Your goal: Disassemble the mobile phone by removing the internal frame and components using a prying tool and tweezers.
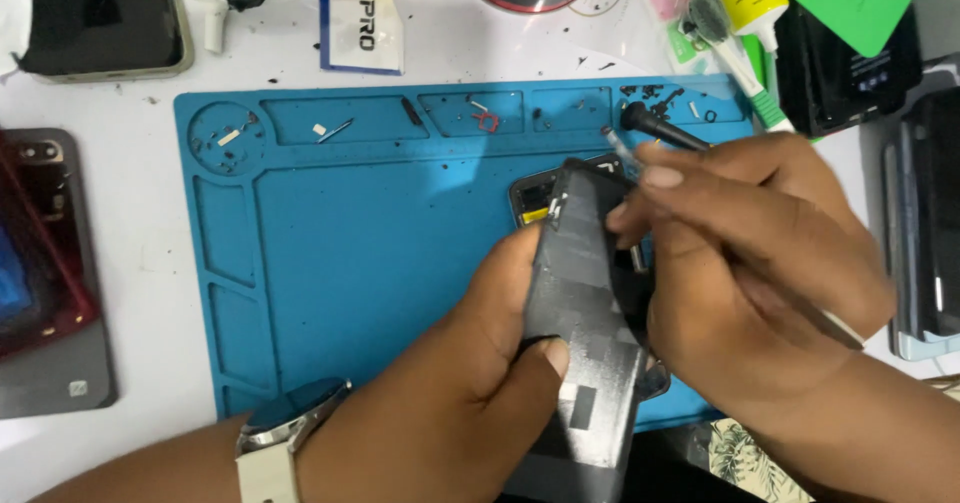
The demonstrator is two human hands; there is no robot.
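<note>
We grip dark battery (585, 303) w/ left hand (470, 383), long axis running away from us; right hand (750, 263), pinching tweezers (625, 153), sits closer to top end.

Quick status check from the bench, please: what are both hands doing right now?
Left hand: grip shut on grey battery, lifted over blue mat. Right hand: pinching tweezers. Open phone underneath. Loose screws in mat trays.

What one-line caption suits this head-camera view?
Left hand lifts a dark flat panel while right hand holds tweezers over a blue mat.
</note>
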